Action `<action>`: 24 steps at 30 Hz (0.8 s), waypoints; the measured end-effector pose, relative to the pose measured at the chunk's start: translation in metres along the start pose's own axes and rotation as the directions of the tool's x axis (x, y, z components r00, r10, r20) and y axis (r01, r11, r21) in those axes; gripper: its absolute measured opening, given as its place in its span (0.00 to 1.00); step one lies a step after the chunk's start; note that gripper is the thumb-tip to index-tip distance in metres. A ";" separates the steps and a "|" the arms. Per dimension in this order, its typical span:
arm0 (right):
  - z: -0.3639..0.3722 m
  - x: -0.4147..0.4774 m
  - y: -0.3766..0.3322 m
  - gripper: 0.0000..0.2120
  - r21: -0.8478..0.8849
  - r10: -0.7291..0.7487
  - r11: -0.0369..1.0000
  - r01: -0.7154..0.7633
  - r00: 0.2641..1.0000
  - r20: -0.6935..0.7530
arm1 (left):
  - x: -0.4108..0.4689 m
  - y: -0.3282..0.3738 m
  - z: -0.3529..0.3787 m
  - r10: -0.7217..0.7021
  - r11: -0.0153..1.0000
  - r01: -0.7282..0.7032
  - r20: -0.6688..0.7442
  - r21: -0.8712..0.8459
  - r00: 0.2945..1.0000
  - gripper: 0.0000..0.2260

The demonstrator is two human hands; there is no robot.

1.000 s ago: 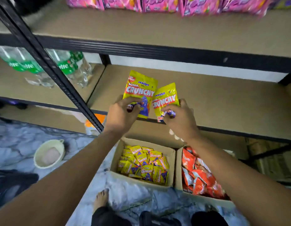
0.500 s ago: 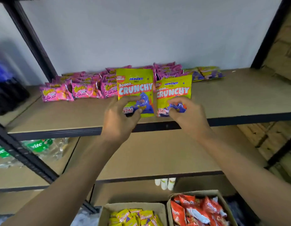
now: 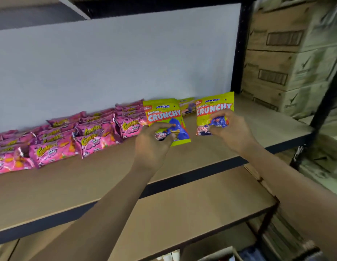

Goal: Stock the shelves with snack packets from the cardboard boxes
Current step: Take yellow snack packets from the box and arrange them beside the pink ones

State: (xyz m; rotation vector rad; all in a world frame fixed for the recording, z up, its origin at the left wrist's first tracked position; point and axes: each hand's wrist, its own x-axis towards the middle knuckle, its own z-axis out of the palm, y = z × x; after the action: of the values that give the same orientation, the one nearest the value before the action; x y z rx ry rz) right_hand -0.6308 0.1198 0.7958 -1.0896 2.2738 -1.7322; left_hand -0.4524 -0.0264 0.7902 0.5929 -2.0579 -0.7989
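Pinching grip on both sides: left hand (image 3: 154, 140) has thumb and fingers curled round the lower part of a yellow-green foil "CRUNCHY" snack packet (image 3: 163, 113); right hand (image 3: 232, 133) crumples the bottom of a second matching yellow-green packet (image 3: 214, 106). Each packet rises from its hand toward 12 o'clock, long axis upright, print facing the camera. Both are over the tan fibreboard shelf (image 3: 107, 176); contact with the board cannot be told. Pink foil packets (image 3: 92, 132) lie in rows at 9 o'clock of the left hand.

The single wide-angle camera sat on the person's head, facing forward and slightly down at the shelf (image 3: 88, 181) from close by, with the wall (image 3: 107, 63) behind it.
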 end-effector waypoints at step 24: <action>-0.068 0.255 0.161 0.12 -0.181 0.018 0.983 0.013 0.985 0.173 | 0.177 -0.017 0.258 -0.209 0.880 0.158 0.066 0.448 0.976 0.15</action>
State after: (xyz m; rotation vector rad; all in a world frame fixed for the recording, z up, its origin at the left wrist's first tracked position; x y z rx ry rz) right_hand -0.9290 0.0453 0.7666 -1.2164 2.3565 -1.3881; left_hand -0.7606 -0.0693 0.7546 1.0283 -2.3302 -0.4715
